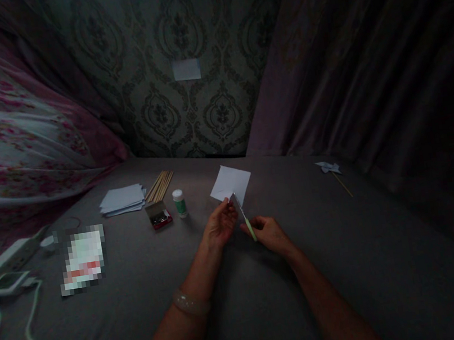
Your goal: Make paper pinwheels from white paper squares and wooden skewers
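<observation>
Pinches paper point(232, 179), at twelve o'clock, by its near edge with the left hand point(220, 223), probably to steady it; grips scissors point(251, 229) in the right hand point(271, 235), angled toward eleven o'clock.

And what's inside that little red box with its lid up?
Inside the red box lie small, shiny pieces, too tiny to identify. Whatever lies beneath them is covered.

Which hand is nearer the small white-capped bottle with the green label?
Left. The left hand is to the right of the bottle; the right hand is farther right, holding green-handled scissors.
</observation>
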Tool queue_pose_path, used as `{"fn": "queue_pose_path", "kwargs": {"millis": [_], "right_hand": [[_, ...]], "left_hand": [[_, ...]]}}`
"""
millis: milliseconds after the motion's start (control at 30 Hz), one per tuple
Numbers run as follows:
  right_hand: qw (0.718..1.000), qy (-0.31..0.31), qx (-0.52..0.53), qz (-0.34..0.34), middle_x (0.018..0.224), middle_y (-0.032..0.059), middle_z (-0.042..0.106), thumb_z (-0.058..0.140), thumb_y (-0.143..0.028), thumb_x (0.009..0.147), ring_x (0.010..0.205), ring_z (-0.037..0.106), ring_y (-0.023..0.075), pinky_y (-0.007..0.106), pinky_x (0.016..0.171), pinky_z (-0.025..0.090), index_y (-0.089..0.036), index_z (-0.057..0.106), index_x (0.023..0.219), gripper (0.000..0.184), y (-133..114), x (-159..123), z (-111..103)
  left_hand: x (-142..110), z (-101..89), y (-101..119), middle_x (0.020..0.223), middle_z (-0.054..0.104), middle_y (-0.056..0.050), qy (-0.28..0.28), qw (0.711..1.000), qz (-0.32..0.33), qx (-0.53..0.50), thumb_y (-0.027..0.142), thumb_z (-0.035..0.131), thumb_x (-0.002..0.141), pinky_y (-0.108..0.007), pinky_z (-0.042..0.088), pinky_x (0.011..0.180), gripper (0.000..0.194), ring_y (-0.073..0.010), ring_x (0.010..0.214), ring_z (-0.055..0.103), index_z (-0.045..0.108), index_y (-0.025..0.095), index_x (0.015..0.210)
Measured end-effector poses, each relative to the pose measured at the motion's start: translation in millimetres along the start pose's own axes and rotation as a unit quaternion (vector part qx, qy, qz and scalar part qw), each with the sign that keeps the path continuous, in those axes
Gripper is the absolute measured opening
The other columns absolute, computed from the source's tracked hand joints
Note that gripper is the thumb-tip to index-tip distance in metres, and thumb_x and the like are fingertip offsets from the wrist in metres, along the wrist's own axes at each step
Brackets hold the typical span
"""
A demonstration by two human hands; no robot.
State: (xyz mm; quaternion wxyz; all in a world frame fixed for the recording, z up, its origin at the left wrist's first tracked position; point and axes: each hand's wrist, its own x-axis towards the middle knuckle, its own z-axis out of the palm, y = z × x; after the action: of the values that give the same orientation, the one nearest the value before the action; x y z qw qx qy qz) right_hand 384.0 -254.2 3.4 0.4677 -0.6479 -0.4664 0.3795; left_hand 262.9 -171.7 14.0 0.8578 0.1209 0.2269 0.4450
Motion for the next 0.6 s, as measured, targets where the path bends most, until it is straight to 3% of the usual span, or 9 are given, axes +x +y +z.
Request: {"fn": "queue_pose_path", "kwargs": {"millis": [100,267,467,600], "right_hand": [[1.0,0.006,-0.026,-0.01,0.057,-0.0005,0.057,0.073,-0.053,0.059,0.053,0.048,0.0112,0.025,0.053,0.036,-0.015,0.06,0.062,0.041,4.0,1.3,-0.6],[0.998,0.014,-0.065,-0.022,0.062,0.002,0.06,0.07,-0.05,0.063,0.057,0.052,0.013,0.026,0.055,0.038,-0.013,0.063,0.066,0.038,9.3,2.7,-2.4],[0.999,0.009,-0.047,-0.013,0.06,0.0012,0.06,0.072,-0.05,0.06,0.056,0.051,0.0125,0.025,0.054,0.038,-0.014,0.062,0.064,0.038,6.8,2.8,-1.0],[0.998,-0.051,-0.029,0.021,0.056,-0.0015,0.056,0.072,-0.051,0.059,0.051,0.046,0.0096,0.023,0.051,0.034,-0.014,0.06,0.06,0.038,1.0,-0.5,-4.5]], "left_hand": [[-2.5,2.1,2.5,0.06,0.061,0.0,-0.001,0.999,-0.02,-0.026,0.006,0.062,0.08,-0.015,0.045,0.049,0.009,-0.005,0.05,0.054,0.06,0.011,0.072],[-2.6,2.8,2.1,0.06,0.061,0.0,-0.001,1.0,-0.019,-0.013,0.006,0.066,0.077,-0.014,0.045,0.05,0.009,-0.0047,0.05,0.056,0.06,0.011,0.072],[3.6,-1.3,-7.0,0.06,0.063,0.001,-0.002,0.993,0.09,0.077,0.011,0.079,0.061,-0.016,0.045,0.052,0.021,-0.0061,0.051,0.057,0.06,0.013,0.068],[4.7,-1.8,-7.8,0.061,0.064,0.002,0.027,0.984,0.146,0.1,0.017,0.084,0.053,-0.017,0.043,0.052,0.03,-0.0064,0.05,0.057,0.059,0.014,0.069]]}}
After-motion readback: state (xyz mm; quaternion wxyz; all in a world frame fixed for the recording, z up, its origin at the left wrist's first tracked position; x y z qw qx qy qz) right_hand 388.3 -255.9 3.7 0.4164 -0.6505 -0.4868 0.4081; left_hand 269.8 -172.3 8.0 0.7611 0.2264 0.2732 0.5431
